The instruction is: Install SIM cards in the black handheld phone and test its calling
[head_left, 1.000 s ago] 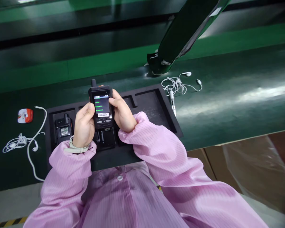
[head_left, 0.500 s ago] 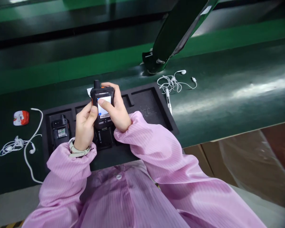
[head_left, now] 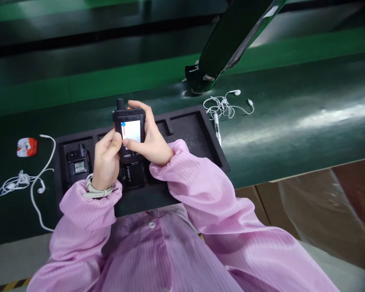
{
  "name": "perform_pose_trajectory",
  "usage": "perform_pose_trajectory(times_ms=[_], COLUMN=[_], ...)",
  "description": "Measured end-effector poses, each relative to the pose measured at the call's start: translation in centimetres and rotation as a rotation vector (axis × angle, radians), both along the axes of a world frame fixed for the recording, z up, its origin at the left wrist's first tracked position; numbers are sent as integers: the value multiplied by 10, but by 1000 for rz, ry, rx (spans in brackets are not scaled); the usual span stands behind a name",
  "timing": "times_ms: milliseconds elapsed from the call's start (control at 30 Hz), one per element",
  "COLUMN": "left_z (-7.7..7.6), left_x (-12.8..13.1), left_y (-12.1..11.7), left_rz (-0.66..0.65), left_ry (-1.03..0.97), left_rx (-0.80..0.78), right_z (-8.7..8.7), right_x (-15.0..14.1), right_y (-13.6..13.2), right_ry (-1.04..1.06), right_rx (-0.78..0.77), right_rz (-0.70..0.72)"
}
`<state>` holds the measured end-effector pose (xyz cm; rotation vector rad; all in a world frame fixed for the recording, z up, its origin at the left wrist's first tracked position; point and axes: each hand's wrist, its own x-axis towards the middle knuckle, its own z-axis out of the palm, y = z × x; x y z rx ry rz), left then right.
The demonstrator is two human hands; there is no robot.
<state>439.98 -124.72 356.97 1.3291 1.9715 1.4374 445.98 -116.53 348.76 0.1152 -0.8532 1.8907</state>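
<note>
We held the handset point(head_left: 128, 138) over the foam tray point(head_left: 185, 134), grasped in the left grip point(head_left: 106, 162), the right grip point(head_left: 153, 140) also grasping it and pressing its white screen point(head_left: 132, 130).

Left hand point(head_left: 106, 162) grips a rugged handset point(head_left: 128, 132) over a black foam tray point(head_left: 188, 136); right hand point(head_left: 150, 140) cups its top, thumb on the white screen point(head_left: 130, 131). Second handset point(head_left: 77, 166) sits in the tray's left slot. White earphones point(head_left: 222, 107) and more earphones point(head_left: 18, 182) lie on the green bench point(head_left: 292, 162), either side.
</note>
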Motion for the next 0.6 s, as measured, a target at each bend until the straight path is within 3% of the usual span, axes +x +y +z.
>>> perform_pose_trajectory(times_ms=[367,467,600], left_z=[-1,-1,-3], left_x=[-3,-5,-7], left_y=[0,0,-1], left_rz=[-35,-44,-65], left_ry=[6,4,33], left_rx=[16,6,4], right_z=[-10,-12,-10], right_x=[-12,-16,-17], right_y=[3,4,3], right_ry=[81,99,75], right_rx=[97,63,28], right_rz=[66,99,42])
